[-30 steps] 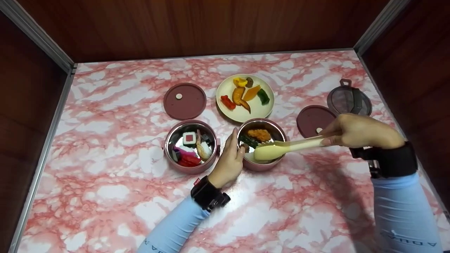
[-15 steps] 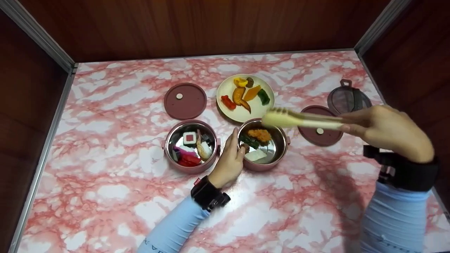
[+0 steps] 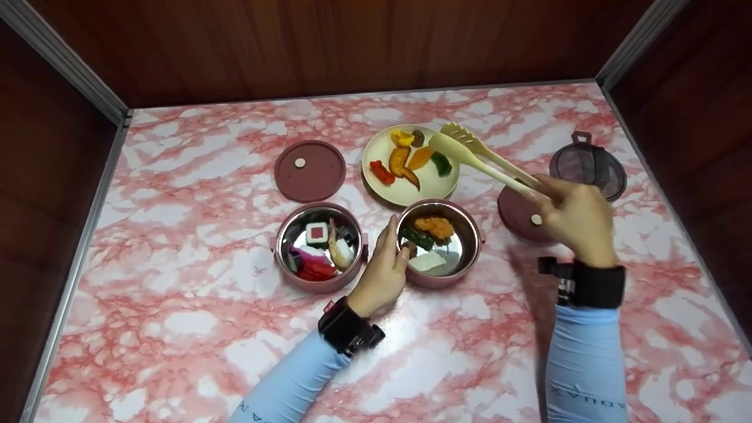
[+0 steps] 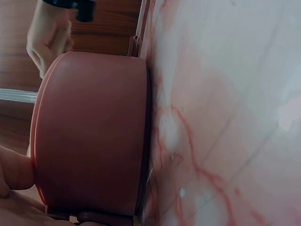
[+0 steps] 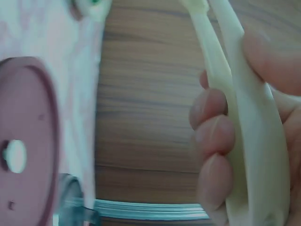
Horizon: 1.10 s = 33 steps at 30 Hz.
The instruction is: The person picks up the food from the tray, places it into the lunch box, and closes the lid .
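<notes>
My right hand [image 3: 578,217] holds cream tongs [image 3: 499,167] with its fingers wrapped round both arms. The tongs' spread heads hover over the right side of a cream plate [image 3: 376,187], near a green pepper piece [image 3: 440,164] and an orange slice [image 3: 420,157], with nothing between them. My left hand [image 3: 380,273] grips the left rim of the right-hand pink lunch box [image 4: 94,132], thumb at the rim and fingers along the outer side. Inside that box lie a fried orange-brown piece [image 3: 433,227], dark greens [image 3: 416,237] and a white piece [image 3: 427,261].
A second pink lunch box [image 3: 320,286], holding a sushi roll, a shrimp and other food, stands left of my left hand. One dark-red lid [image 3: 309,176] lies behind it. Another lid [image 3: 520,214] and a dark see-through lid [image 3: 587,167] lie at the right, partly under my right arm.
My right hand has lifted the tongs out of the right-hand lunch box, leaving the white piece inside, and carried them up to the plate, spreading their heads. The left hand stays put.
</notes>
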Tool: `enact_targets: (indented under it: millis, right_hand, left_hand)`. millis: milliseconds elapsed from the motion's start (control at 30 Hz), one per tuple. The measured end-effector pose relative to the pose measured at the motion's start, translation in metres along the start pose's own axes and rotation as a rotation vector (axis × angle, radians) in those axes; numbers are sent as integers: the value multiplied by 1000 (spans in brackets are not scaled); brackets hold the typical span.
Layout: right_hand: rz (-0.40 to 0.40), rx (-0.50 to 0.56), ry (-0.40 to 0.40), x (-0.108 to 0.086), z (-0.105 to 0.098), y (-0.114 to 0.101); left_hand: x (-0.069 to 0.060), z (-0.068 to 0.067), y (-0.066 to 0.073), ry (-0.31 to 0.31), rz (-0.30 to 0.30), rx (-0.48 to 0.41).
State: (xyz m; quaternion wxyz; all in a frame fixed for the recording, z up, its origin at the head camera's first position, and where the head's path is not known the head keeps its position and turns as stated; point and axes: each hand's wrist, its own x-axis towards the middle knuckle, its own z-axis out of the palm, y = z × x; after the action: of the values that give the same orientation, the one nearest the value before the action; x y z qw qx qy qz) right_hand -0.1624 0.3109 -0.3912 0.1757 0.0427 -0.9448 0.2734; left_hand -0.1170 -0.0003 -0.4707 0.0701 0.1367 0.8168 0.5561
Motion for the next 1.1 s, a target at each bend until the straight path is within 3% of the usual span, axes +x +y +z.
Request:
enact_targets:
  millis: [267, 467, 667, 900, 1100]
  right_hand:
    - [-21, -54, 12, 8, 30, 5]
    - [-102, -140, 86, 10, 50, 6]
    - [-250, -199, 201, 15, 67, 7]
    - [-393, -317, 276, 33, 67, -5]
    - [-528, -380, 212, 66, 55, -19]
  left_hand:
    - [-1, -1, -1, 12, 6, 16]
    - [-1, 0, -2, 11, 14, 26]
    - [0, 0, 0, 12, 19, 24]
    - [1, 1, 2, 1, -3, 10]
    - [0, 0, 1, 7, -15, 8]
